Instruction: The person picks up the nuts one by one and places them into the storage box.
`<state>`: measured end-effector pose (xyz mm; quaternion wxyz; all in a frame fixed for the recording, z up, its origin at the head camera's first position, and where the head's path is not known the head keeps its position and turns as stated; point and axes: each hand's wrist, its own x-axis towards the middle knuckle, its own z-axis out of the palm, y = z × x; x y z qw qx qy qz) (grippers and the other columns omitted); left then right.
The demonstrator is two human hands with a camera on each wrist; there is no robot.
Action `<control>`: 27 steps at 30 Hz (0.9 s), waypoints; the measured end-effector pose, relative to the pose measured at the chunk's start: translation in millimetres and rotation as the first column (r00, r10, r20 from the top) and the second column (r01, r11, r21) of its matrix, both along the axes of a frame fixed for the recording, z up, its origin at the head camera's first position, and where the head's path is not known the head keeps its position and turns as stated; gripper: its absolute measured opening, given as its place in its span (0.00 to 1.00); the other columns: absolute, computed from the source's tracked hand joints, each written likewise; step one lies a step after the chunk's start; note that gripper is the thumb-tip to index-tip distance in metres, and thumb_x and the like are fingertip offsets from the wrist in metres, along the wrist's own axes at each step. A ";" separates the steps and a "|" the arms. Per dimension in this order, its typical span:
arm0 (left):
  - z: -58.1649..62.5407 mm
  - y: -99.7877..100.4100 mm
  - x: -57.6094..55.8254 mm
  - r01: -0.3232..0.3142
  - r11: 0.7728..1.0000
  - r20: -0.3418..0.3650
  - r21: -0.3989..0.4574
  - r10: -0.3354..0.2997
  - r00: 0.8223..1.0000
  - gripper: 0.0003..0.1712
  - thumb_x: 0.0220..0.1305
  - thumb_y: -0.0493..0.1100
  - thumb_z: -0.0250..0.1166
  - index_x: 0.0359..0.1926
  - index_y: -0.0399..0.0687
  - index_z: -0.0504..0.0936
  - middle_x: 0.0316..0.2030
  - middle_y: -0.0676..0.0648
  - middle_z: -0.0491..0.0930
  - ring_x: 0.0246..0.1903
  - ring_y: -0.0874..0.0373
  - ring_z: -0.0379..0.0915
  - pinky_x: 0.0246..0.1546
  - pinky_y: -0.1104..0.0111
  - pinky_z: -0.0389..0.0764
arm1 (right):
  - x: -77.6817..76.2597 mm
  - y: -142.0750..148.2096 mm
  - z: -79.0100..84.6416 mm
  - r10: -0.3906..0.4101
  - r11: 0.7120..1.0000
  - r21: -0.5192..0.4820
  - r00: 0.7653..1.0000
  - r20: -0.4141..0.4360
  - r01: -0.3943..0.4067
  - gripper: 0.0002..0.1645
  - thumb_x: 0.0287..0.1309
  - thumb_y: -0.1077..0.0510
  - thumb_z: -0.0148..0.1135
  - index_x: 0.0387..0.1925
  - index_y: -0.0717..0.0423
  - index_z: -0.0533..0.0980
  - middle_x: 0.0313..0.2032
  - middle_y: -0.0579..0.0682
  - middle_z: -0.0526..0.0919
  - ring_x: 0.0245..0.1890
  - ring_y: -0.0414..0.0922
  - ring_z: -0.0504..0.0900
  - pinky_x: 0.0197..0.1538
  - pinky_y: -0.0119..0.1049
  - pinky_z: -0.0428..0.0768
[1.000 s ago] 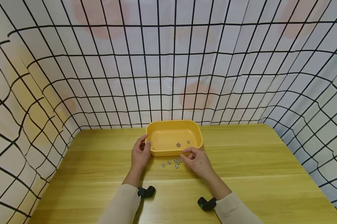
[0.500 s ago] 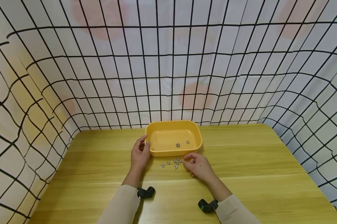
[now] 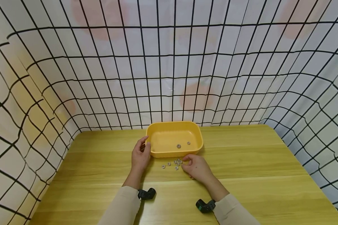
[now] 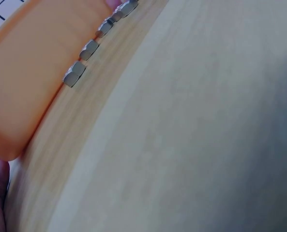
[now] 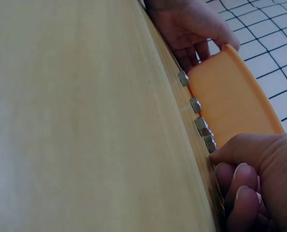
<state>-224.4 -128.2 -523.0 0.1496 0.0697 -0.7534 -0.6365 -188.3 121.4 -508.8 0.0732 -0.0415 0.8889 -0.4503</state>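
Observation:
A yellow plastic tray point(image 3: 166, 154) stands on the table, with two metal hex nuts point(image 3: 178, 146) inside it. My left hand point(image 3: 140, 157) holds the tray's left end, thumb at the rim and fingers around the outside. In front of the tray lie several more hex nuts point(image 3: 169, 164), most in a tight cluster. My right hand point(image 3: 197, 168) is low beside that cluster, thumb and index finger bent and apart around its rightmost nut. In the right wrist view the thumb tip of the right hand point(image 5: 279, 169) is right at the nuts point(image 5: 202, 126); the index fingertip is hidden.
The wood-grain table point(image 3: 101, 175) extends to both sides and toward me. Behind it and along both sides rises white cloth with a black grid point(image 3: 169, 62). A black wrist camera point(image 3: 147, 193) is strapped to each wrist.
My right hand has come down from the tray's front rim to the table and moved slightly left to the nut cluster. The left hand, tray and nuts look unmoved.

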 end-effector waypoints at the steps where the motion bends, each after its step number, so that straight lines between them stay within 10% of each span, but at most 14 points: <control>1: 0.2 -0.1 0.1 0.001 1.000 0.001 -0.002 -0.001 1.000 0.20 0.73 0.45 0.61 0.63 0.51 0.80 0.63 0.41 0.78 0.60 0.43 0.76 0.63 0.47 0.77 | -0.1 -0.9 0.3 0.001 1.000 0.005 1.000 -0.006 -0.001 0.10 0.59 0.55 0.71 0.42 0.51 0.82 0.17 0.45 0.77 0.11 0.41 0.75 0.17 0.34 0.73; 27: 2.2 1.2 1.6 0.003 1.000 0.011 -0.006 -0.003 1.000 0.21 0.74 0.45 0.61 0.64 0.50 0.80 0.65 0.40 0.77 0.61 0.43 0.76 0.63 0.47 0.76 | -0.4 -11.5 -1.3 -0.039 0.988 0.145 0.994 -0.102 0.053 0.09 0.57 0.49 0.74 0.32 0.46 0.83 0.19 0.42 0.76 0.18 0.39 0.72 0.23 0.32 0.68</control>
